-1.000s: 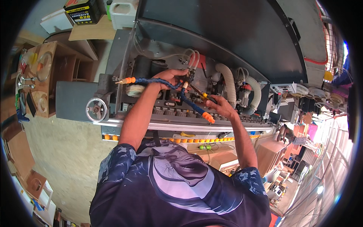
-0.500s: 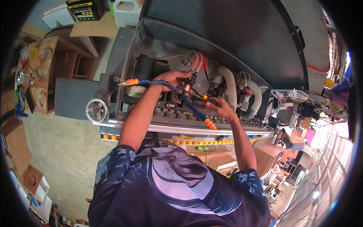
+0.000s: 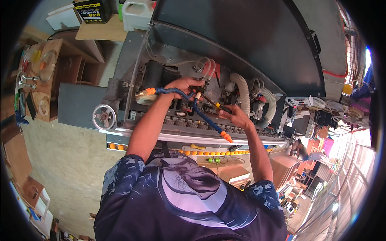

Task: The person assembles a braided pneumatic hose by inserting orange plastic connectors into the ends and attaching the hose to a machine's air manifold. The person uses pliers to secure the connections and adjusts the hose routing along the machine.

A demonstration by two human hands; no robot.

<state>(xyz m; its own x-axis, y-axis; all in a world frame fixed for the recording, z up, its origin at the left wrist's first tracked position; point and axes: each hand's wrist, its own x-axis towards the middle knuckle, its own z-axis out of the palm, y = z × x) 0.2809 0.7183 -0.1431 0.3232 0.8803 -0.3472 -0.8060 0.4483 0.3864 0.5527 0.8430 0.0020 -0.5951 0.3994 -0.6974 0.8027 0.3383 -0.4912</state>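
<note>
Head view: blue hoses (image 3: 206, 115) have shifted rightward, suggesting looseness; right hand (image 3: 238, 117) grips yellow-handled tool (image 3: 218, 105), left hand (image 3: 181, 85) has an unclear hold.

printed lettering (image 3: 89, 15), on black-and-yellow can (image 3: 103, 16)

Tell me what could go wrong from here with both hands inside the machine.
1. The yellow-and-black-handled tool in the right hand points toward the left hand; a slip might jab its fingers.
2. The blue hose crosses over the left wrist in this view, so pulling that arm back could snag it.
3. The clear tubes loop close to the left fingers and might get tugged.
</note>
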